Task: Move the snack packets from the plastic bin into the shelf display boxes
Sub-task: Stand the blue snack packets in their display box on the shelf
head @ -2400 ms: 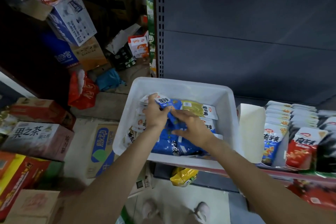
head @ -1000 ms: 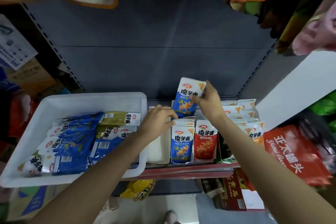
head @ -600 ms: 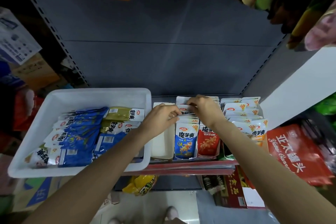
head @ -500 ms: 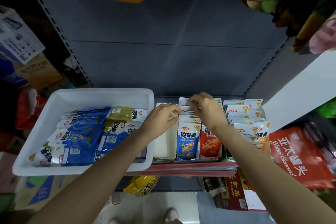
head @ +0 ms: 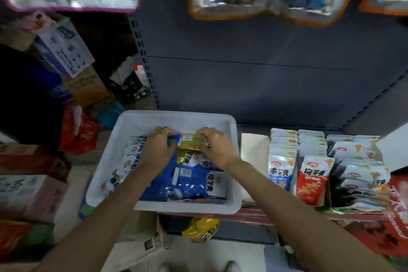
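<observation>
Both hands are curled on packets in the plastic bin (head: 123,139) — right hand (head: 217,147) pinching the olive packet (head: 191,142), long axis crosswise, left hand (head: 157,147) gripping blue packets (head: 174,180) — display boxes (head: 280,161) lie rightward, nearer the right hand

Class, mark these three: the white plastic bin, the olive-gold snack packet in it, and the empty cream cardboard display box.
white plastic bin (head: 176,117): head view, far rim.
olive-gold snack packet (head: 191,141): head view, top face.
empty cream cardboard display box (head: 254,150): head view, inner wall.
</observation>
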A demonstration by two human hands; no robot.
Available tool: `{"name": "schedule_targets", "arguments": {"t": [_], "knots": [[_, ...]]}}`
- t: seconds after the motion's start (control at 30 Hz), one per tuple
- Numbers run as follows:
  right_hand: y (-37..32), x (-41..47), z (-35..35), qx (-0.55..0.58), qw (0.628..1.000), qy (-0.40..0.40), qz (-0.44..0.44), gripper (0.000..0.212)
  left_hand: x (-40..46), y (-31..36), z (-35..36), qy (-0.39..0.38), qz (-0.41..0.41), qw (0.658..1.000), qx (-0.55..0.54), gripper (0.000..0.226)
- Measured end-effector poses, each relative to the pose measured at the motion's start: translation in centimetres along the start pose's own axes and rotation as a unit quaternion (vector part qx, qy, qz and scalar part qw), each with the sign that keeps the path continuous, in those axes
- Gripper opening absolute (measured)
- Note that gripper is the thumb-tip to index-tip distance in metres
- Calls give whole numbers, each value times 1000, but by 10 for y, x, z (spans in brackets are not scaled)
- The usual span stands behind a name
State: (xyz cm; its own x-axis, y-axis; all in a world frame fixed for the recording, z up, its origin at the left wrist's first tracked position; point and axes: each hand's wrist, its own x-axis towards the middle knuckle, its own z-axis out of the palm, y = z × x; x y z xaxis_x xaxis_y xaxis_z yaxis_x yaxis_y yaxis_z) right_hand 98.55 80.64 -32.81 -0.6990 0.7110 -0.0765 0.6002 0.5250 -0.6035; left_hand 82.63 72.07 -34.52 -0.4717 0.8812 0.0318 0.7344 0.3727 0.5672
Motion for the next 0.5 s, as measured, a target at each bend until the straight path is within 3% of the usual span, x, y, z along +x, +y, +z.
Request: {"name": "schedule_targets", "arguments": {"t": [0.17, 0.3, 0.37, 0.5], "knots": [[-35, 43, 47, -5, 995, -91, 47, 65, 19, -62, -27, -137, -34, 981, 134, 60], [-50, 69, 68, -30, 987, -142, 66, 65, 32, -92, -30, -234, -41, 965, 107, 64], [-51, 75, 74, -67, 986, -129, 80, 54, 32, -98, -27, -212, -47, 976, 23, 55], [-58, 69, 79, -205, 975, -51, 65, 41, 27, -93, -31, -15, -131, 986, -104, 33]]}}
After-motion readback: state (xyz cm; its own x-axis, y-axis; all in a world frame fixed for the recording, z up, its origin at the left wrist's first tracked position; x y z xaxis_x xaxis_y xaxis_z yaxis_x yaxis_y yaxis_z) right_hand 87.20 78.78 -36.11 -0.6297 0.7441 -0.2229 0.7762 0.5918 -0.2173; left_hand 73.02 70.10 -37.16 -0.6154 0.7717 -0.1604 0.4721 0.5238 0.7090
